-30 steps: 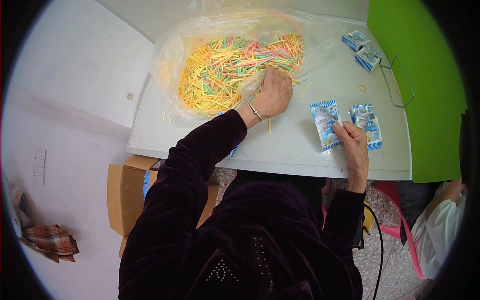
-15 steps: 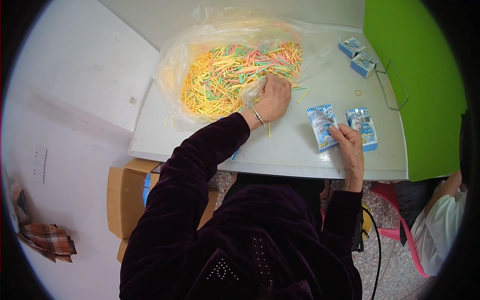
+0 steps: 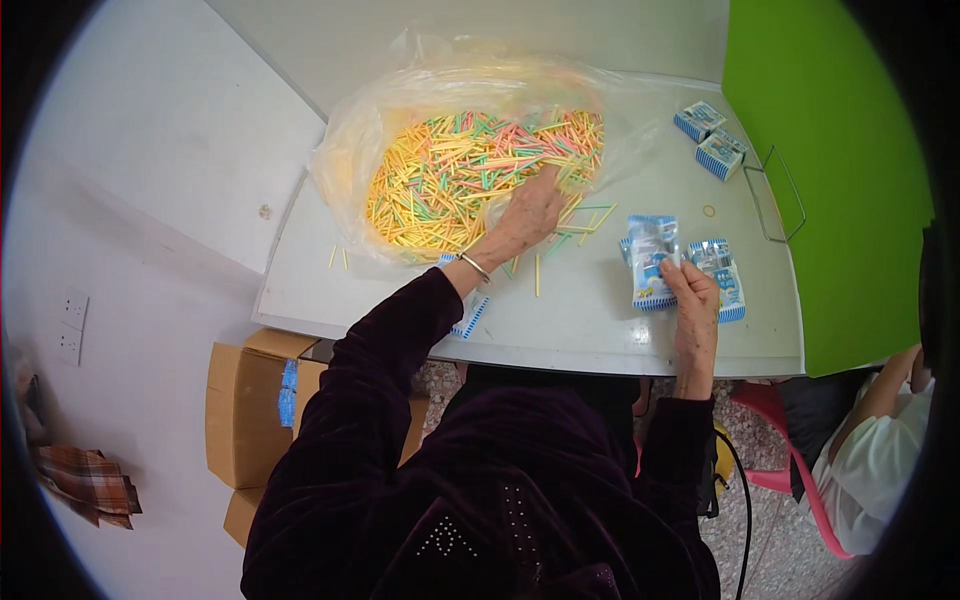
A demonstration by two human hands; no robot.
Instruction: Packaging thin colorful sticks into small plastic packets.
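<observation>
A clear plastic bag (image 3: 345,160) lies open on the table, filled with thin pastel sticks (image 3: 430,180) in yellow, orange, pink and green. At the right part of its near edge, my left hand (image 3: 528,215) has its fingertips among the sticks, closed around a small bunch that partly hides them. My right hand (image 3: 697,300) pinches a blue-and-white packet (image 3: 654,262) between thumb and fingers, holding it up over the table. Just right of it lies another similar packet (image 3: 728,280). One more packet (image 3: 470,318) is partly covered by my left wrist.
Two small striped packs (image 3: 719,155) and a wire handle (image 3: 775,195) are near the green panel (image 3: 830,180). A rubber band (image 3: 709,211) and loose sticks lie on the table (image 3: 580,330). An open cardboard box (image 3: 235,410) stands below left. Another person's arm (image 3: 875,405) shows at right.
My left hand has moved from the bag's near edge into the sticks, and more loose sticks lie beside it. The packet in my right hand is turned more upright. The view has shifted slightly.
</observation>
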